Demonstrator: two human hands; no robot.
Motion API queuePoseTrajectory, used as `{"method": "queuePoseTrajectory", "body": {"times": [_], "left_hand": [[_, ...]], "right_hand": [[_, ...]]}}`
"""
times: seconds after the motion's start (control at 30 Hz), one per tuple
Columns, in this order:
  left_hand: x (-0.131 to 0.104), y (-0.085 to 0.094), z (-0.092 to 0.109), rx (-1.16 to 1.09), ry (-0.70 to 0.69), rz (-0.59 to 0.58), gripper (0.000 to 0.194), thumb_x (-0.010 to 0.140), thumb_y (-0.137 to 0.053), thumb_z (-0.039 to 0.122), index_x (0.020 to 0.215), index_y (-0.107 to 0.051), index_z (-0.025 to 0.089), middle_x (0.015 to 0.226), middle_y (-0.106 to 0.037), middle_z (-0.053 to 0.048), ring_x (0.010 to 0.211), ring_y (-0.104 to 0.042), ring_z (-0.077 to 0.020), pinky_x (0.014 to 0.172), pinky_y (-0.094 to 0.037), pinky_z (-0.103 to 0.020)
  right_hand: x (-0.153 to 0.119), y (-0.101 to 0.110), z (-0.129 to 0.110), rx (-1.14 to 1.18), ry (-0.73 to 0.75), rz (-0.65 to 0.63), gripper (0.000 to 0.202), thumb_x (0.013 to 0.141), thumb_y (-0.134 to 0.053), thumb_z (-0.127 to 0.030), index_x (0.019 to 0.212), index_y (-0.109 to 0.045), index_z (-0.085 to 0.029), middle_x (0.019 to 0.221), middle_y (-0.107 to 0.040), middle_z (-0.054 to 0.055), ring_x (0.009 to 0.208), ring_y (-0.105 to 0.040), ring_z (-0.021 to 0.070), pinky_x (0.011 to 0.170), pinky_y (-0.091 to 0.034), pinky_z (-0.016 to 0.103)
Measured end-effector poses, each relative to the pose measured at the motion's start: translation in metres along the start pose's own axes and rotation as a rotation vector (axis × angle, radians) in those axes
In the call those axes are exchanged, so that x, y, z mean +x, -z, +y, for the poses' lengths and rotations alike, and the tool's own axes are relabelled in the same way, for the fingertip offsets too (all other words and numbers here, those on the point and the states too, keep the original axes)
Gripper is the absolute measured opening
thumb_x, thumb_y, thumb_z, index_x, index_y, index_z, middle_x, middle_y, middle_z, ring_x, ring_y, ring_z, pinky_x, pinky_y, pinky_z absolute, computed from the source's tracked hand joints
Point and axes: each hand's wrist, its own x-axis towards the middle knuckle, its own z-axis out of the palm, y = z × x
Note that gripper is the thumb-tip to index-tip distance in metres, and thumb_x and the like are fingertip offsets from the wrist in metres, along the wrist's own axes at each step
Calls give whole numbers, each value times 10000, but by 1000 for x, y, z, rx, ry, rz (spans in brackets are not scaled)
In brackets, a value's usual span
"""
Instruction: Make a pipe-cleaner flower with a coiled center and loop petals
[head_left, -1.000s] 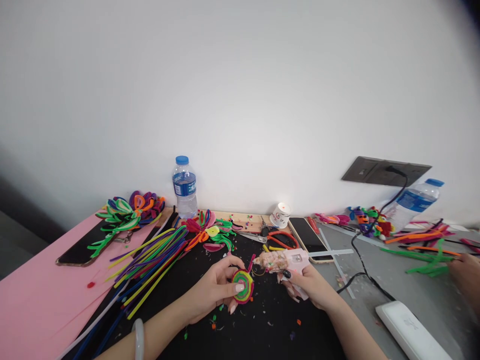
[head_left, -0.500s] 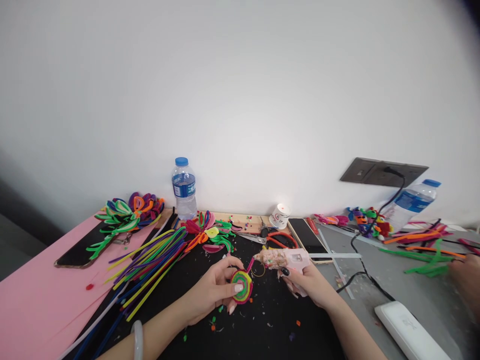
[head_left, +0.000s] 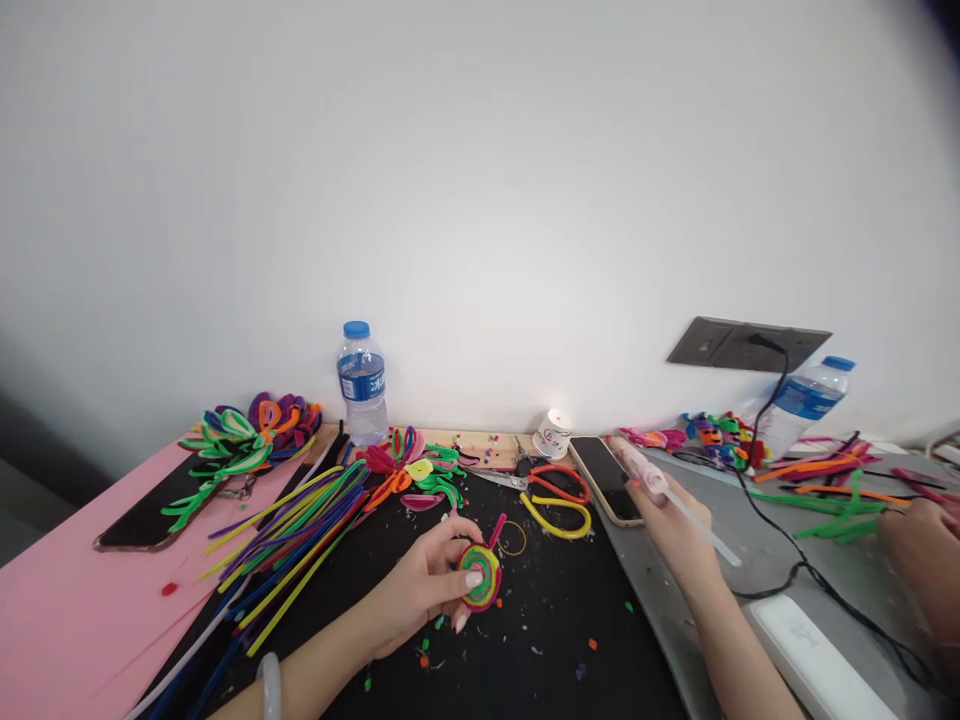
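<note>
Pinched between the thumb and fingers of my left hand (head_left: 431,585) is a pipe-cleaner spiral disc (head_left: 480,577) in green, yellow and pink. A short pink end sticks up from its top. My right hand (head_left: 667,525) is wrapped round a pink hot glue gun (head_left: 643,470), over the grey table beside a phone (head_left: 611,482). The gun points toward the wall, and a clear glue stick (head_left: 705,527) juts from its back. Scissors (head_left: 551,490) with orange and yellow handles lie between the hands, near a thin ring (head_left: 513,538).
Bundled pipe cleaners (head_left: 300,550) lie at left, beside pipe-cleaner flowers (head_left: 255,440) and a water bottle (head_left: 362,385). A paper cup (head_left: 553,434) stands by the wall. At right are a black cord (head_left: 757,500), a white power strip (head_left: 817,655) and another person's hand (head_left: 922,550).
My right hand has carried the glue gun away from the disc, right and turned toward the wall. The scissors' handles are now uncovered. My left hand still holds the disc.
</note>
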Motion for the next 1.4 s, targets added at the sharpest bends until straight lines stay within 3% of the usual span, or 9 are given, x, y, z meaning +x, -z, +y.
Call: {"method": "queuePoseTrajectory", "body": {"times": [0.2, 0.53, 0.67, 0.77, 0.83, 0.9, 1.0, 1.1, 1.4], "left_hand": [[0, 1, -3, 13, -17, -13, 249, 773, -646, 212, 947, -468, 204, 768, -534, 25, 480, -477, -42, 448, -412, -181], [1, 2, -6, 107, -37, -34, 230, 770, -649, 234, 925, -484, 193, 761, -544, 23, 474, -502, -49, 436, -422, -181], [1, 1, -6, 140, -33, -44, 231, 769, -647, 244, 921, -481, 191, 753, -556, 22, 452, -509, -50, 430, -425, -180], [2, 2, -6, 165, -20, -48, 235, 763, -650, 246, 915, -481, 187, 742, -563, 23, 434, -516, -50, 422, -430, -178], [3, 2, -7, 177, -16, -51, 231, 762, -650, 247, 909, -485, 183, 741, -568, 21, 431, -521, -51, 417, -430, -174], [3, 2, -7, 186, -16, -55, 227, 759, -652, 247, 902, -489, 180, 744, -572, 20, 433, -523, -50, 417, -435, -172], [2, 2, -7, 191, -20, -56, 235, 752, -658, 252, 905, -496, 178, 743, -573, 20, 442, -531, -55, 423, -450, -177], [1, 2, -7, 190, -18, -55, 247, 747, -663, 256, 913, -498, 177, 740, -577, 19, 444, -536, -57, 424, -451, -173], [2, 0, -5, 197, -6, -48, 243, 749, -660, 274, 901, -498, 175, 725, -579, 18, 424, -515, -52, 420, -431, -177]], "right_hand": [[12, 14, 38, -311, -236, 40, 468, 810, -382, -477, 1079, -560, -139, 881, -638, 161, 794, -622, 326, 582, -436, 346], [17, 7, 62, -493, -451, 88, 401, 798, -368, -219, 1149, -538, -126, 1033, -558, 253, 1009, -530, 410, 656, -442, 462], [11, 9, 45, -459, -369, 253, 411, 809, -362, -273, 1147, -543, -126, 1116, -515, 256, 1062, -444, 448, 699, -405, 524], [5, 8, 20, -205, -62, 353, 330, 801, -389, -293, 1001, -594, -129, 948, -587, 181, 922, -522, 349, 704, -415, 443], [-4, 1, -3, 72, 128, 256, 282, 829, -367, -298, 899, -592, -143, 742, -587, 90, 717, -546, 244, 637, -416, 342], [-18, -10, -29, 332, 238, -9, 273, 861, -372, -344, 872, -582, -170, 639, -530, 17, 587, -493, 175, 542, -377, 264], [-44, -28, -66, 634, 288, -397, 310, 875, -395, -411, 866, -591, -171, 595, -456, -27, 513, -407, 121, 467, -318, 218], [-62, -35, -86, 802, 292, -624, 309, 869, -436, -428, 853, -600, -166, 634, -456, -25, 504, -368, 94, 444, -299, 200], [-68, -36, -82, 935, 178, -791, 167, 827, -546, -335, 861, -613, -185, 640, -440, -43, 463, -296, 61, 415, -215, 190]]}}
